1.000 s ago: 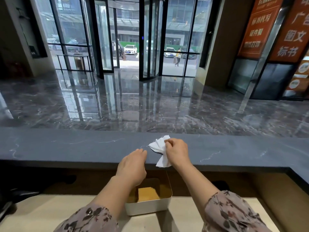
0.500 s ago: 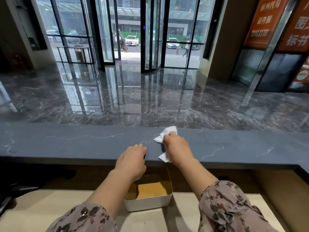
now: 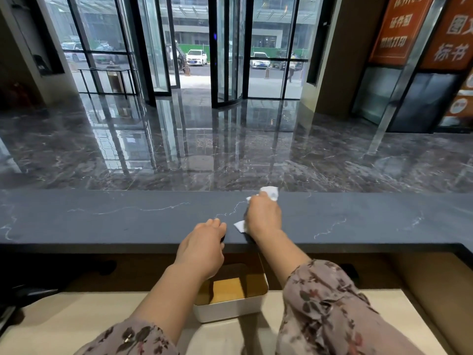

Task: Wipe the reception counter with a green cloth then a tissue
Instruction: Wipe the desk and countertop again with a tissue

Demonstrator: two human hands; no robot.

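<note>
Up on the counter (image 3: 102,221), right hand (image 3: 263,216) grips tissue (image 3: 270,192) — left hand (image 3: 202,249) rests relaxed, white box (image 3: 227,311) below.

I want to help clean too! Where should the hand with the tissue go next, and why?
Probably slide it rightward. The right hand holds the tissue at the far edge of the counter, so there's no room ahead; the left hand rests to its left, and much counter lies rightward.

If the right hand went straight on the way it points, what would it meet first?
Nothing, as far as shows. The right hand, holding the tissue on the counter, points at the far edge; it would probably just run off it.
</note>
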